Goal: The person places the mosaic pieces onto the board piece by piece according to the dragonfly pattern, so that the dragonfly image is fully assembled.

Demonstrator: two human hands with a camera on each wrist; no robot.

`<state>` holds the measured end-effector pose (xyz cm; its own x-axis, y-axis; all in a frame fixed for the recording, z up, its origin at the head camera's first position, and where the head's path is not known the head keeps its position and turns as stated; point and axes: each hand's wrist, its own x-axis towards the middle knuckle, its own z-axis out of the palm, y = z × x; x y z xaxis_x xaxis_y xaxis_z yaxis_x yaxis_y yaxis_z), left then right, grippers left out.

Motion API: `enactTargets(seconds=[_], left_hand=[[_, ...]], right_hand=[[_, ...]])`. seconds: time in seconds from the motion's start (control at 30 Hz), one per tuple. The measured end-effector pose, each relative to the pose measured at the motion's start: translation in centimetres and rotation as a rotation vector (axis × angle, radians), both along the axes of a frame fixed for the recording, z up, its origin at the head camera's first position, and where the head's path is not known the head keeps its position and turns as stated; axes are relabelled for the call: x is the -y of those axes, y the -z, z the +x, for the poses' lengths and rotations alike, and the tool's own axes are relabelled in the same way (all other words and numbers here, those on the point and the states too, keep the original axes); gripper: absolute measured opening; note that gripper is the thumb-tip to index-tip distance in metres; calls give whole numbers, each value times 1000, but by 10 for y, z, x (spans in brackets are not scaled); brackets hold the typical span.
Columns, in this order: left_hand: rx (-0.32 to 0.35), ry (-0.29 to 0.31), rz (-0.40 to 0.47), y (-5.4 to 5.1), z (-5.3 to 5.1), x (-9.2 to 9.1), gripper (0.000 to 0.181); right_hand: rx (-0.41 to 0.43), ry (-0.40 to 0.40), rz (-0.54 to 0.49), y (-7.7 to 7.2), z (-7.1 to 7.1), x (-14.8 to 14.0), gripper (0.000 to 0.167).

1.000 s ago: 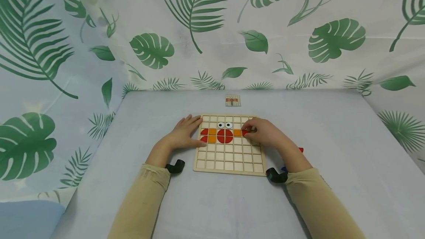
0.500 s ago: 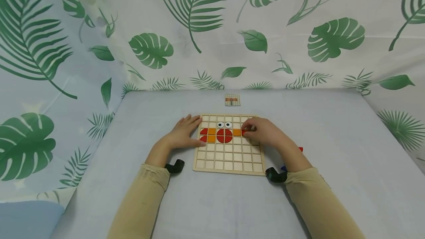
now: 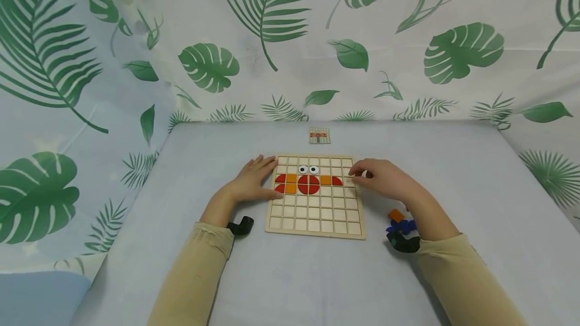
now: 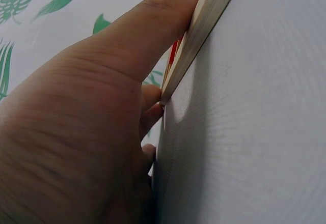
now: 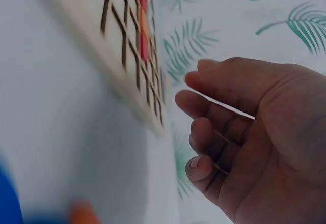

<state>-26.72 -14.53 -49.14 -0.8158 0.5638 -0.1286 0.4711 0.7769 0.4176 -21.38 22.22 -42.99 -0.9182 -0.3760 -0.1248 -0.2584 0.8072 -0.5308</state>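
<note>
A square wooden grid board [image 3: 314,214] lies on the table. Set in its cells are red quarter-round tiles [image 3: 308,184], orange square tiles [image 3: 291,183] and two round eye tiles [image 3: 308,169]. One red quarter-round tile [image 3: 337,181] sits right of the orange tile in the upper row of colour. My left hand [image 3: 250,182] rests on the board's left edge, its thumb and fingers spread. Past the board's right edge, my right hand [image 3: 382,178] hovers with loosely bent fingers. In the right wrist view nothing is between those fingers [image 5: 204,132].
A small pattern card [image 3: 319,135] lies behind the board. Loose blue pieces [image 3: 401,226] and an orange piece [image 3: 396,215] lie near the right wrist. Black wrist-worn devices [image 3: 241,226] show at both wrists. Leaf-printed cloth [image 3: 281,39] stands behind the table.
My right hand has let go of the red quarter-round tile and moved right, off the grid. The loose blue and orange pieces are now more exposed. My left hand stays in place.
</note>
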Motion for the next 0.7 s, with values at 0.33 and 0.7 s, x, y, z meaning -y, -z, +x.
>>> enactTargets(seconds=[0.33,0.7], left_hand=[[-2,-2,-8,-2,0,-1,103],[10,1,-7,-3,0,-1,102]], right_hand=[[32,67,7,-12,29,-67,28],[146,67,-99,9,48,-104,23]])
